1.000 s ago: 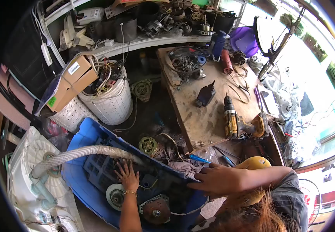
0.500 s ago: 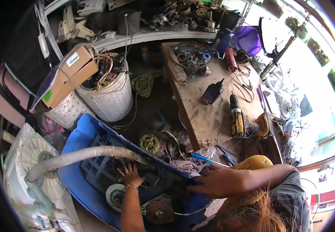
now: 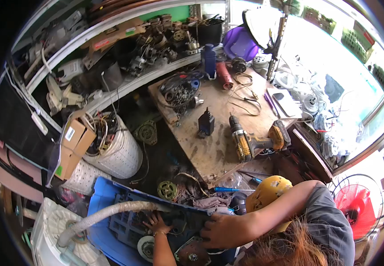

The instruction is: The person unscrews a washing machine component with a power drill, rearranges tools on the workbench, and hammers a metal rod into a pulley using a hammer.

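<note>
A large blue plastic casing [image 3: 101, 221] lies on its side, with a ribbed drain hose [image 3: 116, 207] arching over it. My left hand [image 3: 158, 223] is inside, fingers spread, near the hose's end and a white round pulley [image 3: 144, 248]. Over the casing's far right part is my right hand [image 3: 222, 229], its fingers loosely stretched to the left and holding nothing that shows. Below it, a motor with a brown round face [image 3: 192, 255] sits in the casing. Whether the right fingertips touch anything cannot be made out.
Beyond the casing stands a wooden table [image 3: 192, 146] with a cordless drill [image 3: 243, 142] and a black adapter [image 3: 206, 123]. A blue screwdriver [image 3: 227, 189] and a brass-coloured motor part [image 3: 167, 190] lie past the rim. A perforated white tub [image 3: 121, 150] holds wires. A red fan [image 3: 355, 206] stands at right.
The view has tilted up and turned right, bringing the shelf and red fan into sight. My right hand has moved from the rim towards my left hand, which stays spread inside the casing.
</note>
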Demonstrator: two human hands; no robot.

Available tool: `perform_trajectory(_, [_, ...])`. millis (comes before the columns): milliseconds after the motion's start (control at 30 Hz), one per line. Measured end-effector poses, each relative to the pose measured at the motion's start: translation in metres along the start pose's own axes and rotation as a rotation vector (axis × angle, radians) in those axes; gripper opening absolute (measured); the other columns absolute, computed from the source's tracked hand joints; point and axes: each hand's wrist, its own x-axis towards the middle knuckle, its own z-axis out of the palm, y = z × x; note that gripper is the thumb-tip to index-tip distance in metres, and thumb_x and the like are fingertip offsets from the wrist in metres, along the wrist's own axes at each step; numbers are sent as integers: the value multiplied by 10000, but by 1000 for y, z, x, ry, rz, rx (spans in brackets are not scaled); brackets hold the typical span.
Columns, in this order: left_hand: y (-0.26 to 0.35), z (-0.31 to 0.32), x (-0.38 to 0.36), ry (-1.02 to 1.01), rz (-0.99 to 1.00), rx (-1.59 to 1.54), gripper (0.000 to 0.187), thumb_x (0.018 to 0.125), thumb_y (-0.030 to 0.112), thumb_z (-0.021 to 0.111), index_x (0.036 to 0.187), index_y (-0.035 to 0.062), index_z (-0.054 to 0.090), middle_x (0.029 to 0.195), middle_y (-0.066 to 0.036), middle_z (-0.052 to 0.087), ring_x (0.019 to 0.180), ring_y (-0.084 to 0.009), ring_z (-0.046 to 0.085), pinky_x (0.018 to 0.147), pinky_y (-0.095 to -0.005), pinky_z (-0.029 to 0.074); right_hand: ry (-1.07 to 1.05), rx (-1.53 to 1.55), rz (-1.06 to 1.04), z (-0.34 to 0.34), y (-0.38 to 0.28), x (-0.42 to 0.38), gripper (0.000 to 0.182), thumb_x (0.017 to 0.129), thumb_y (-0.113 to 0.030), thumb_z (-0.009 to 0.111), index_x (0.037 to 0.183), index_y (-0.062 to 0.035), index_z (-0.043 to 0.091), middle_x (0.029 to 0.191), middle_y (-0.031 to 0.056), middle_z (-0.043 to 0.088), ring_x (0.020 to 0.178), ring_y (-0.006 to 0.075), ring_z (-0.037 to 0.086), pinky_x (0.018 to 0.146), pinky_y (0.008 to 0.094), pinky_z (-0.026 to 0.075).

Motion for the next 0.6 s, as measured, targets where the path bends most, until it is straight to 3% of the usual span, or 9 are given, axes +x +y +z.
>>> perform_trajectory(400, [6, -6, 6, -114, -68, 33, 1309, 514, 795, 601, 1441, 148, -60, 1504, -106, -79, 1362, -355, -136, 1018, -647, -43, 138, -4, 19, 0, -1, -33, 435, 842, -188, 431, 1276, -154, 421, 977, 89, 547, 898, 252, 559, 744, 361, 426])
perform_trajectory(600, [14, -23, -6, -184, -74, 41, 1304, 522, 783, 606, 1441, 121, -40, 1505, -112, -65, 1367, -355, -110, 1017, -651, -36, 220, 45, 4, -33, 5, -69, 400, 835, -201, 435, 1217, -85, 455, 967, 119, 538, 891, 276, 559, 727, 380, 440])
